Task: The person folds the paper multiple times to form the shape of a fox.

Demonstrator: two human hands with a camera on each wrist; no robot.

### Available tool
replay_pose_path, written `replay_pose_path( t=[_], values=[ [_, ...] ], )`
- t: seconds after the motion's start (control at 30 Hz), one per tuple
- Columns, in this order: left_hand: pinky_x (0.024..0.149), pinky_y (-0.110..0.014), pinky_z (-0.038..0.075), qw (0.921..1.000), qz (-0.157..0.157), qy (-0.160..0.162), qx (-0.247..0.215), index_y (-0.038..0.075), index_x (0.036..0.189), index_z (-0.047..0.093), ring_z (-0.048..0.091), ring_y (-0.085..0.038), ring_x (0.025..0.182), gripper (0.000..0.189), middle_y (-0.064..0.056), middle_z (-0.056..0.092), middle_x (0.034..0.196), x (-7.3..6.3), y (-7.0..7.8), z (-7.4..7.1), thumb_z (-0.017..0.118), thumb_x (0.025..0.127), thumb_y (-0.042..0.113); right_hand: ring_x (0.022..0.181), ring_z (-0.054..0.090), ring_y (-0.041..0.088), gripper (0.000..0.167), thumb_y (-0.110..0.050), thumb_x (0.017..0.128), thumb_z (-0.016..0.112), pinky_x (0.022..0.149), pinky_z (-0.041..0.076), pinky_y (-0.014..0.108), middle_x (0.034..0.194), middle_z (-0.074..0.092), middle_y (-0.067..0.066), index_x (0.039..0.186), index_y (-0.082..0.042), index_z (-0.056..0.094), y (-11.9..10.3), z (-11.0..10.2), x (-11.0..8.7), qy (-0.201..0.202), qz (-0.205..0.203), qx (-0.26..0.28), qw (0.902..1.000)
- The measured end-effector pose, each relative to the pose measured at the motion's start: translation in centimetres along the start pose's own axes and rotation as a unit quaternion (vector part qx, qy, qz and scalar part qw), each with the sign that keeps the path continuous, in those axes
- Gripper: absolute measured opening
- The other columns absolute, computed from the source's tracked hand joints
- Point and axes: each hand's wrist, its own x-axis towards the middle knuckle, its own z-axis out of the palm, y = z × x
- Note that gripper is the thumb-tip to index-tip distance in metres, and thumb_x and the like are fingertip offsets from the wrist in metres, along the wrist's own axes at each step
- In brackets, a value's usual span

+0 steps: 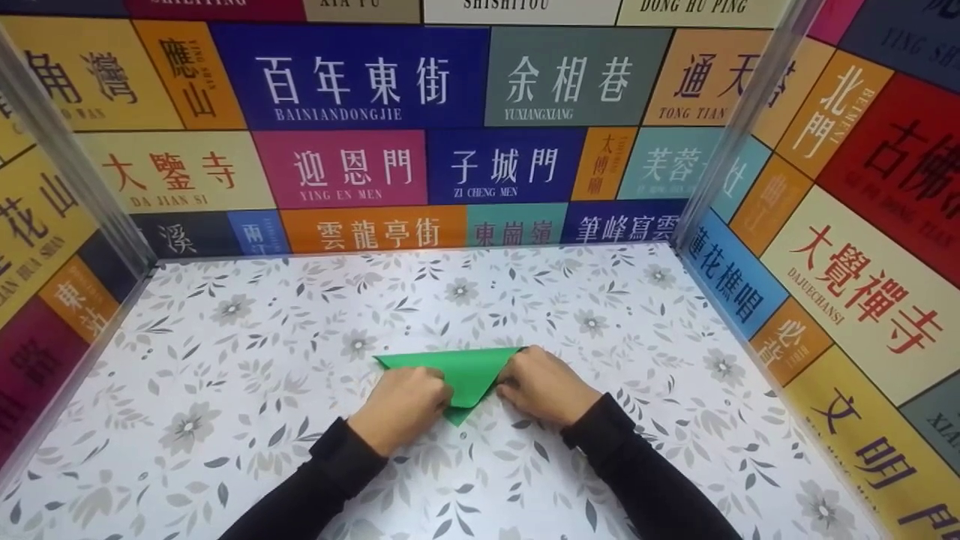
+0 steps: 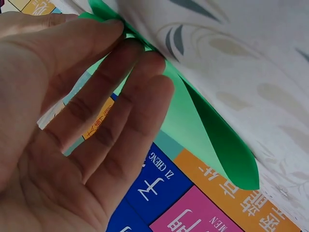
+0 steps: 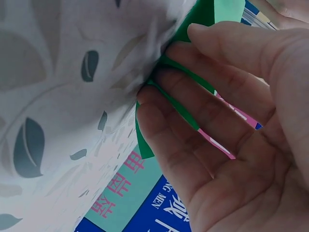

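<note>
A sheet of green paper [image 1: 480, 369], folded into a triangle, lies on the table with its long edge away from me and a tip toward me. My left hand [image 1: 405, 401] grips its left part with bent fingers, thumb on the paper. At the right slanting edge, my right hand [image 1: 544, 386] holds the paper near the corner, fingers curled down to the tabletop. In the left wrist view a loose flap of the paper [image 2: 217, 140] bows up beyond the fingertips. The right wrist view shows the paper [image 3: 205, 19] by the thumb; its underside is hidden.
The table [image 1: 247, 330] has a white covering with grey leaves and flowers. Colourful panels with printed characters [image 1: 352, 82] stand along the back and both sides. Clear strips [image 1: 720, 142] run up the back corners.
</note>
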Motion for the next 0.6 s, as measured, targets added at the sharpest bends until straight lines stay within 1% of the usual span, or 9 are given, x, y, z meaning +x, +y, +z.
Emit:
replay_pose_path(
  t=[0.07, 0.2, 0.37, 0.43, 0.53, 0.6],
  values=[
    [0.056, -0.036, 0.061, 1.0000, -0.007, -0.002, 0.001, 0.012, 0.075, 0.083, 0.068, -0.021, 0.060, 0.019, -0.003, 0.077, 0.076, -0.1, 0.0, 0.0, 0.091, 0.088, 0.003, 0.080, 0.076, 0.013, 0.016, 0.000, 0.097, 0.085, 0.079, 0.069, 0.036, 0.097, 0.090, 0.002, 0.104, -0.012, 0.092, 0.0, -0.1, 0.1, -0.002, 0.004, 0.004, 1.0000],
    [0.056, -0.037, 0.062, 0.9998, -0.018, -0.003, 0.000, 0.013, 0.074, 0.082, 0.070, -0.023, 0.061, 0.020, -0.003, 0.078, 0.076, -0.1, -0.1, 0.0, 0.092, 0.089, 0.003, 0.072, 0.067, 0.008, 0.013, -0.002, 0.099, 0.085, 0.072, 0.062, 0.030, 0.093, 0.089, 0.000, 0.101, -0.013, 0.092, 0.0, -0.3, 0.1, -0.008, 0.019, 0.002, 0.9998],
    [0.059, -0.039, 0.065, 0.9995, -0.028, -0.008, -0.006, 0.014, 0.075, 0.084, 0.074, -0.024, 0.064, 0.019, -0.003, 0.081, 0.077, -0.1, -0.2, -0.1, 0.094, 0.089, 0.005, 0.068, 0.061, 0.006, 0.009, -0.007, 0.100, 0.086, 0.067, 0.057, 0.029, 0.084, 0.084, -0.004, 0.097, -0.014, 0.091, 0.0, -0.9, 0.0, -0.010, 0.044, -0.009, 0.9990],
    [0.060, -0.039, 0.065, 0.9995, -0.029, -0.013, -0.008, 0.014, 0.076, 0.085, 0.075, -0.025, 0.065, 0.017, -0.004, 0.081, 0.078, -0.1, -0.2, -0.2, 0.095, 0.088, 0.007, 0.064, 0.058, 0.006, 0.012, -0.010, 0.101, 0.087, 0.063, 0.054, 0.028, 0.077, 0.077, -0.006, 0.090, -0.015, 0.089, -0.1, -1.2, -0.1, -0.008, 0.058, -0.014, 0.9982],
    [0.060, -0.039, 0.065, 0.9995, -0.027, -0.015, -0.009, 0.015, 0.077, 0.085, 0.075, -0.025, 0.066, 0.016, -0.004, 0.082, 0.079, 0.0, -0.3, -0.2, 0.095, 0.088, 0.008, 0.059, 0.053, 0.006, 0.025, -0.017, 0.103, 0.087, 0.058, 0.049, 0.027, 0.070, 0.068, -0.008, 0.079, -0.017, 0.082, -0.3, -1.7, -0.2, 0.002, 0.083, -0.019, 0.9964],
    [0.060, -0.039, 0.065, 0.9995, -0.025, -0.016, -0.010, 0.015, 0.078, 0.086, 0.075, -0.025, 0.066, 0.015, -0.004, 0.082, 0.080, 0.1, -0.3, -0.1, 0.095, 0.088, 0.008, 0.059, 0.055, 0.007, 0.025, -0.020, 0.103, 0.087, 0.058, 0.051, 0.027, 0.070, 0.069, -0.008, 0.079, -0.017, 0.082, -0.4, -1.9, -0.1, 0.023, 0.086, -0.023, 0.9958]
  ],
)
